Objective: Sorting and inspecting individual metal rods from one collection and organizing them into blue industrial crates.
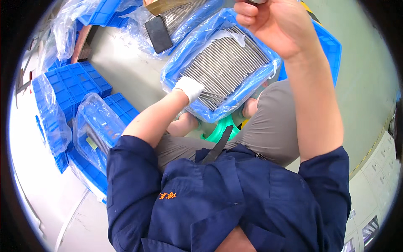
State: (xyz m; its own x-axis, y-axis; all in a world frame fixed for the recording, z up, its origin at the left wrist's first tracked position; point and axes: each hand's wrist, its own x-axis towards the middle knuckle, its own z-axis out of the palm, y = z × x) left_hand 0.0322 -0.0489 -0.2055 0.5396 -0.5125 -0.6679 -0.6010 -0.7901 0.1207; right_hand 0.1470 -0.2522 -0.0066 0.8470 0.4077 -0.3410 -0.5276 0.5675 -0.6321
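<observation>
A blue plastic crate [166, 77] lined with clear film stands in front of my knees. Many slim, shiny metal rods [228, 63] lie in it side by side, a few askew at the near end. My left hand [189, 89], in a white glove, rests at the left side of the rods with its fingers drawn together; what they grip is hidden. My bare right hand [277, 25] is raised at the top edge, beyond the crate's far right side. Its fingers curl at a small dark, roundish thing [257, 1], mostly cut off by the frame.
A black phone [158, 34] lies on film beside another batch of metal parts [182, 17] at the back. Blue crates [69, 90] are stacked at the left, one bagged crate [98, 130] nearer. Another blue crate [329, 52] stands behind my right forearm. A green stool [220, 129] shows between my legs.
</observation>
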